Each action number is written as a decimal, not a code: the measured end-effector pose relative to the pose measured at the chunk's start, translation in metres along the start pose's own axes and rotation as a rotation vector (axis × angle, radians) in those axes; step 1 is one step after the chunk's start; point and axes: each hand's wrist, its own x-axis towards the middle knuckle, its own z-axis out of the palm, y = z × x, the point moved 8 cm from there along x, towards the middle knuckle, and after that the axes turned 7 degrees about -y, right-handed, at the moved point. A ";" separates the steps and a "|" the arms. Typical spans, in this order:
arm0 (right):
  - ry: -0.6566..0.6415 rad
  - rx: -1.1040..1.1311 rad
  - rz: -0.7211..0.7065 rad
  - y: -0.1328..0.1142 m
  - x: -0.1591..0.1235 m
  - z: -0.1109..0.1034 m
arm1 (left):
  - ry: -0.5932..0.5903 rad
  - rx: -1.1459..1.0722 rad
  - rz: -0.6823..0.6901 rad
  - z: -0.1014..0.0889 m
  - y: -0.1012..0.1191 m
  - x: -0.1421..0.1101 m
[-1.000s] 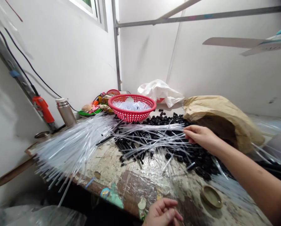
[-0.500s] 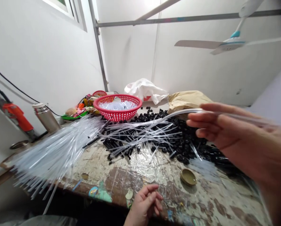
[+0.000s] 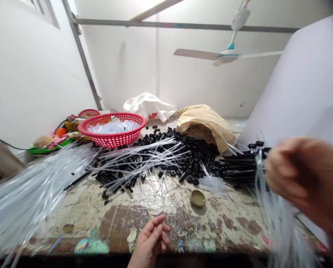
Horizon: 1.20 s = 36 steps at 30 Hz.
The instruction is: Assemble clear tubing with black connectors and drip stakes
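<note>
At the table's front edge, my left hand rests with its index finger stretched out and the others loosely bent, with nothing visible in it. My right hand is raised at the far right, smeared by motion, fingers curled; what it may hold cannot be made out. Just beside and below it hangs a bundle of clear plastic tubes off the table's right side. Black rods lie left of that hand. More clear tubes lie loose across a heap of small black fittings.
A large sheaf of clear tubes covers the table's left. Behind stand a red basket of clear pieces, a white bag and a brown paper bag. A small round dish sits on the worn table.
My right hand has left its outstretched pose along a clear tube and curled beside the right-hand bundle. The view has turned right. My left hand keeps nearly the same pose.
</note>
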 end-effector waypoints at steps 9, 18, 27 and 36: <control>-0.103 -0.582 0.323 0.146 0.031 0.031 | 0.009 0.035 -0.037 -0.001 -0.001 0.003; -0.243 -0.858 0.468 0.241 0.073 0.068 | 0.008 -0.001 -0.032 -0.004 -0.006 0.006; -0.296 -0.963 0.584 0.276 0.082 0.075 | -0.030 0.006 -0.052 -0.005 -0.009 0.007; -0.265 -0.910 0.452 0.262 0.080 0.079 | -0.061 -0.033 -0.018 0.000 -0.007 0.003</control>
